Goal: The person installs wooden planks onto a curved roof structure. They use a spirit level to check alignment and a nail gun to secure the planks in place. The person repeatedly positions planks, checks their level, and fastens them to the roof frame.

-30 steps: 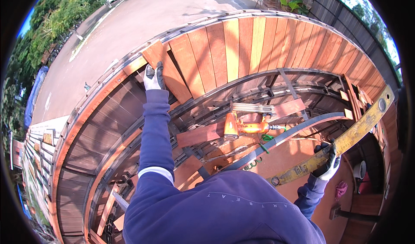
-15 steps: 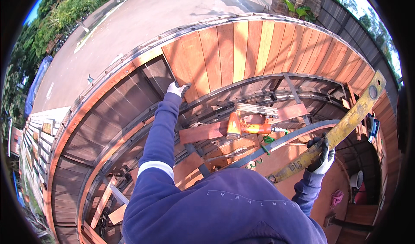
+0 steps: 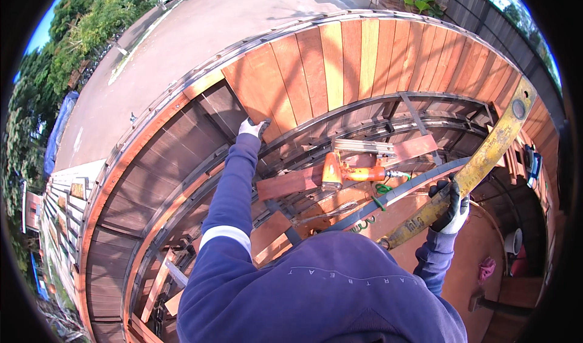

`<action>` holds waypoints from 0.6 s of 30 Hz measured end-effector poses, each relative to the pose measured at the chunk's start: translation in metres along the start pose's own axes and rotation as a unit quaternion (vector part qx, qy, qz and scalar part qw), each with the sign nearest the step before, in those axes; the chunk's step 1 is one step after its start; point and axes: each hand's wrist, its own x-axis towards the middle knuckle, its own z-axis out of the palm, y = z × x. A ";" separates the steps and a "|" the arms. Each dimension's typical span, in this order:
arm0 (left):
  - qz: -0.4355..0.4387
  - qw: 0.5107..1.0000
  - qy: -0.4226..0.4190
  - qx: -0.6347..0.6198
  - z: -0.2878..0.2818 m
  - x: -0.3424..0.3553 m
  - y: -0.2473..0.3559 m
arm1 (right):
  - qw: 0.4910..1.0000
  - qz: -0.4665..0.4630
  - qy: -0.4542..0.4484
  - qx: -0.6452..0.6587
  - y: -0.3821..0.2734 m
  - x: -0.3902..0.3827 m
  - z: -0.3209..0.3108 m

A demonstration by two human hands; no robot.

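Note:
My left hand (image 3: 252, 128), in a white and dark glove, reaches forward to the lower corner of the end plank (image 3: 248, 83) of a curved row of reddish wooden boards. Its fingers are curled in against that plank's edge. On the right, my gloved right hand (image 3: 450, 207) is closed around a worn yellow spirit level (image 3: 490, 150), which slants from near my chest up to the far right. Between my arms an orange nail gun (image 3: 332, 172) lies on a loose reddish board (image 3: 290, 184). A bundle of pale strips (image 3: 363, 146) rests just beyond it.
Dark metal framing (image 3: 340, 117) curves under the boards. Left of the end plank, the bare frame shows dark panels (image 3: 161, 155). A green hose (image 3: 381, 189) runs by the nail gun. A pink cloth (image 3: 486, 269) and a white bucket (image 3: 514, 241) sit lower right. Paved ground (image 3: 243, 9) lies beyond the rim.
The whole view has shifted slightly. My left hand stays at the end plank's lower corner. In my right hand the spirit level has tilted a little steeper.

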 end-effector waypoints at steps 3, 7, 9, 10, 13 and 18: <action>0.058 0.993 0.076 0.065 -0.032 0.013 -0.042 | 0.998 -0.010 -0.037 0.048 -0.001 0.005 0.014; 0.018 0.978 0.139 -0.154 -0.019 -0.031 0.005 | 0.991 -0.049 -0.084 0.088 -0.014 0.012 0.039; 0.044 0.982 0.050 -0.175 -0.037 -0.065 0.031 | 0.986 -0.044 -0.122 0.103 -0.020 0.018 0.062; 0.062 0.981 -0.012 -0.183 -0.048 -0.083 0.042 | 0.980 -0.032 -0.151 0.124 -0.022 0.018 0.081; 0.039 0.930 -0.235 -0.279 -0.049 -0.141 0.122 | 0.936 -0.032 -0.286 0.202 -0.017 0.019 0.143; 0.107 0.933 -0.301 -0.164 -0.039 -0.175 0.195 | 0.842 0.096 -0.476 0.237 -0.009 0.016 0.262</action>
